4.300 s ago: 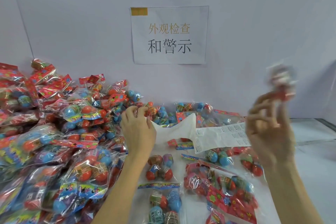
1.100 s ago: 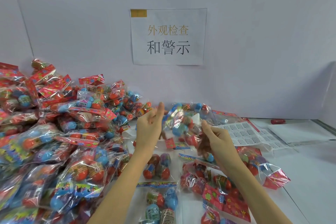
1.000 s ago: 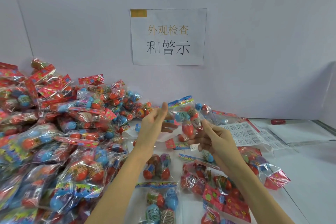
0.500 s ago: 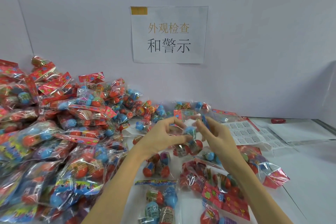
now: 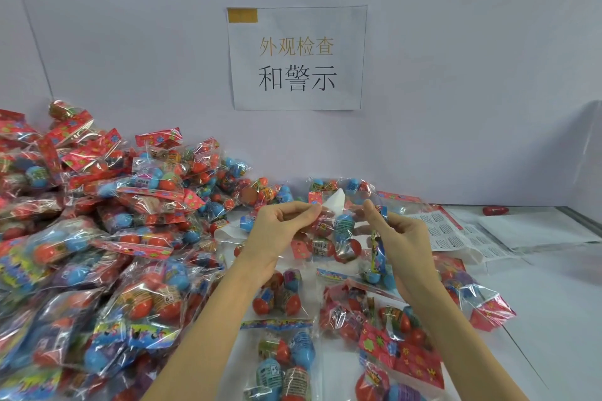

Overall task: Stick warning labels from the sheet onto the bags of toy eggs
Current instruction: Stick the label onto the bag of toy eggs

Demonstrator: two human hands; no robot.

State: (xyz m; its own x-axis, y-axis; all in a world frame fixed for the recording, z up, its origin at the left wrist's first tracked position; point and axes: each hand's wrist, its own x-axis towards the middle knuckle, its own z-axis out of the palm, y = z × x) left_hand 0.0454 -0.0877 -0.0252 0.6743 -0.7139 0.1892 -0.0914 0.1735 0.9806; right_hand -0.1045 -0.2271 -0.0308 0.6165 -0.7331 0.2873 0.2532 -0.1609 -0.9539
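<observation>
Both hands are curled: a clear bag of toy eggs [image 5: 338, 238] is pinched between left hand [image 5: 277, 234] and right hand [image 5: 402, 238].

there was one view only, worn on the person's head, wide-angle, facing forward and down across the table [image 5: 553, 319] toward the back wall [image 5: 456, 75]; it sat close over the forearms, with the paper sign [image 5: 296, 58] straight ahead and the edges of the scene bowed

heaped bags [image 5: 97, 221] crowding left, bare table [image 5: 553, 319] right, wall [image 5: 456, 91] behind
</observation>
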